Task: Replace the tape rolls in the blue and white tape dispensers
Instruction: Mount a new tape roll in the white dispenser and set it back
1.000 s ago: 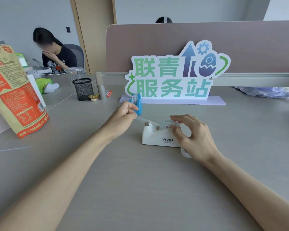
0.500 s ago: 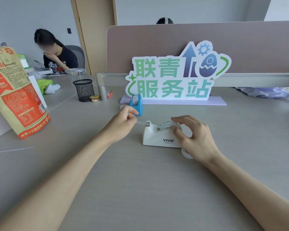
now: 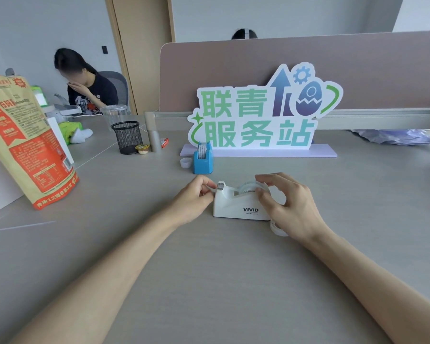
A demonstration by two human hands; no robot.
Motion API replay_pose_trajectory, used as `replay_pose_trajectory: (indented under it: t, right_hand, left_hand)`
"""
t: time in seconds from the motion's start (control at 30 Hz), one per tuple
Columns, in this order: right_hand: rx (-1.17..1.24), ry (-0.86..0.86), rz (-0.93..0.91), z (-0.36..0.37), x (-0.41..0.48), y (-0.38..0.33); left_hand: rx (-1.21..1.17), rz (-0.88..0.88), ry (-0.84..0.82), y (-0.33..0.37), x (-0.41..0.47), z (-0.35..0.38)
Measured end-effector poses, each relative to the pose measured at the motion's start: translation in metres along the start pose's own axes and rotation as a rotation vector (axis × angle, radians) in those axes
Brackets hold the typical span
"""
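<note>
The white tape dispenser point(image 3: 236, 207) marked VIVID sits on the grey desk with a clear tape roll point(image 3: 246, 191) seated in it. My left hand point(image 3: 195, 198) pinches the tape end right at the dispenser's cutter on its left end. My right hand point(image 3: 287, 202) rests its fingers on the roll and the dispenser's right side. Behind them stands the blue tape dispenser point(image 3: 203, 160) with a roll in it, and a small loose tape roll point(image 3: 186, 162) lies just left of it. Another clear roll point(image 3: 277, 228) peeks out under my right hand.
A large printed paper bag point(image 3: 23, 142) stands at the left. A black mesh pen cup point(image 3: 127, 137) and a small round tub point(image 3: 142, 148) sit at the back left. A green and blue sign point(image 3: 258, 115) stands before the divider panel. A person sits far left.
My left hand has drawn the tape end down and right, from up near the blue dispenser to the white dispenser's cutter. My right hand has stayed on the roll.
</note>
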State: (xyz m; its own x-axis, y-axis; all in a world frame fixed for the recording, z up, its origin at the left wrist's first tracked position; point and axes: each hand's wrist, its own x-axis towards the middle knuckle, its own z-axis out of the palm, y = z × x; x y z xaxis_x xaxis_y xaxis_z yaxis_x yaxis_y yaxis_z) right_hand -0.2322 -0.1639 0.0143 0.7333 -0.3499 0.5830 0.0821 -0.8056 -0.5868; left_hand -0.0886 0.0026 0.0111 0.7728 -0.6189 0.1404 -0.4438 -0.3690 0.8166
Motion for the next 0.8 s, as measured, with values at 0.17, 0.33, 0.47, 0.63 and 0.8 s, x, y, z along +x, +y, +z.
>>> replay_pose_trajectory:
  t: [0.17,0.33,0.47,0.63,0.8]
  right_hand:
    - [0.016,-0.003,0.004,0.0,0.0,0.002]
    - [0.041,-0.008,0.01,-0.001,0.0,0.003]
    - [0.152,-0.052,0.098,-0.004,0.001,0.001]
    - [0.325,-0.12,0.285,-0.014,0.002,0.01]
    - [0.545,-0.177,0.474,-0.017,0.005,0.012]
  left_hand:
    - [0.072,-0.014,-0.021,-0.004,-0.001,0.001]
    - [0.127,-0.033,-0.056,-0.004,-0.002,0.0]
    - [0.26,-0.024,-0.055,-0.006,-0.003,-0.001]
    - [0.129,-0.025,-0.17,-0.001,-0.011,-0.012]
    - [0.006,-0.01,-0.25,-0.001,-0.013,-0.016]
